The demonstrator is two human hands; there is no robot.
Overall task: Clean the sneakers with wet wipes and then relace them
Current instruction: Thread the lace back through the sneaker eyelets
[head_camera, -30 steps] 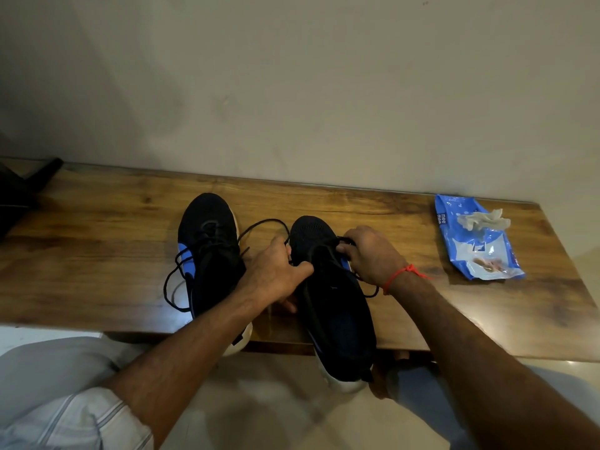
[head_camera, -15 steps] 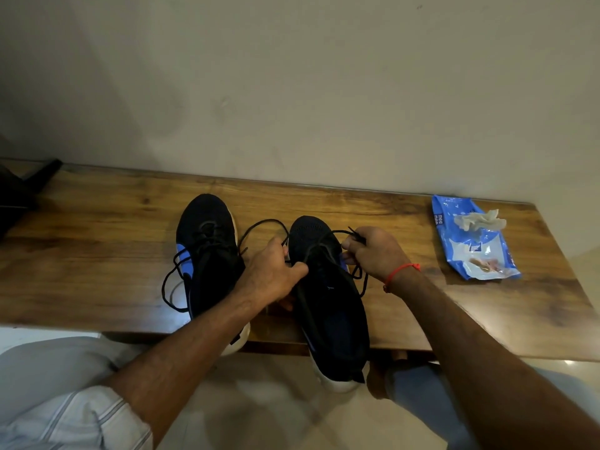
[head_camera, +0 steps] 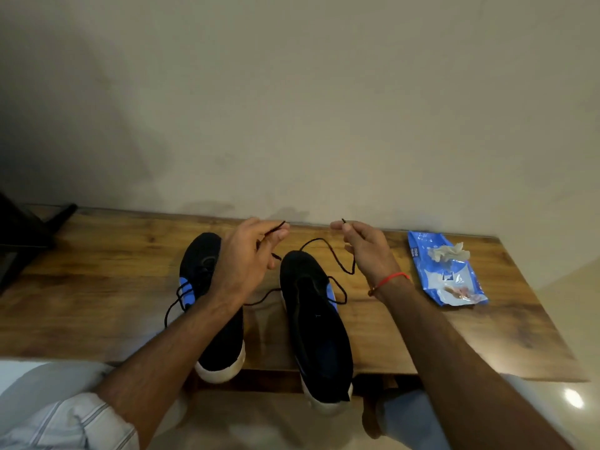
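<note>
— Left hand [head_camera: 248,254] raised, pinching one end of thin black cord lace [head_camera: 328,251]; right hand [head_camera: 367,248] level, well apart, pinching other end.

— Below and between both: black knit sneaker with white rubber sole [head_camera: 316,323], long axis toe-away. Lace slack.

— Equally near. Soft, limp cord; probably needs evening before crossing.

A single head-worn wide-angle view looks forward and down from above the person's forearms, close over the bench [head_camera: 97,287], facing the wall beyond the left hand [head_camera: 246,258] and right hand [head_camera: 367,251].
</note>
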